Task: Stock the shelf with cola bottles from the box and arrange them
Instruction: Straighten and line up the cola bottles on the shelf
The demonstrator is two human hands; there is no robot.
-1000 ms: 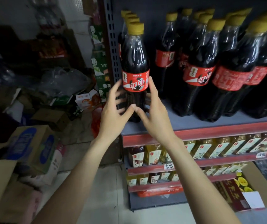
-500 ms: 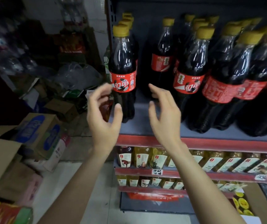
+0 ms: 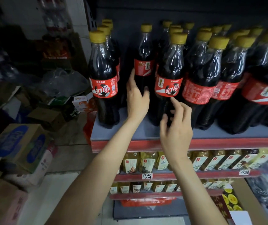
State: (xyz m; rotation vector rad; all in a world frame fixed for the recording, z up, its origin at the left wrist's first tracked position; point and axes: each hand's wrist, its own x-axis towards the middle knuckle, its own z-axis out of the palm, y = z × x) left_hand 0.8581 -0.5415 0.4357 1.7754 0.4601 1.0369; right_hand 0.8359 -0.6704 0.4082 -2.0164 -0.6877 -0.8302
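Observation:
Dark cola bottles with yellow caps and red labels stand in rows on the grey top shelf [image 3: 146, 132]. At the left end stands one front bottle [image 3: 104, 82]. My left hand [image 3: 136, 99] reaches into the gap beside it and wraps around a bottle set further back [image 3: 143, 65], thumb on its front below the label. Fingers spread, my right hand [image 3: 175, 127] holds nothing; its fingertips hover at the lower body of the adjacent front bottle [image 3: 169, 78]. More bottles [image 3: 227, 75] fill the shelf to the right.
Lower shelves hold small yellow drink bottles [image 3: 148, 161] behind red rails. Cardboard boxes [image 3: 21, 146] and crumpled plastic [image 3: 62, 82] lie on the floor at the left. An open box [image 3: 232, 202] sits on the floor at the lower right.
Both hands let go of the left front bottle and shifted right. My left hand has closed around the bottle set further back; my right hand has come up to the neighbouring front bottle.

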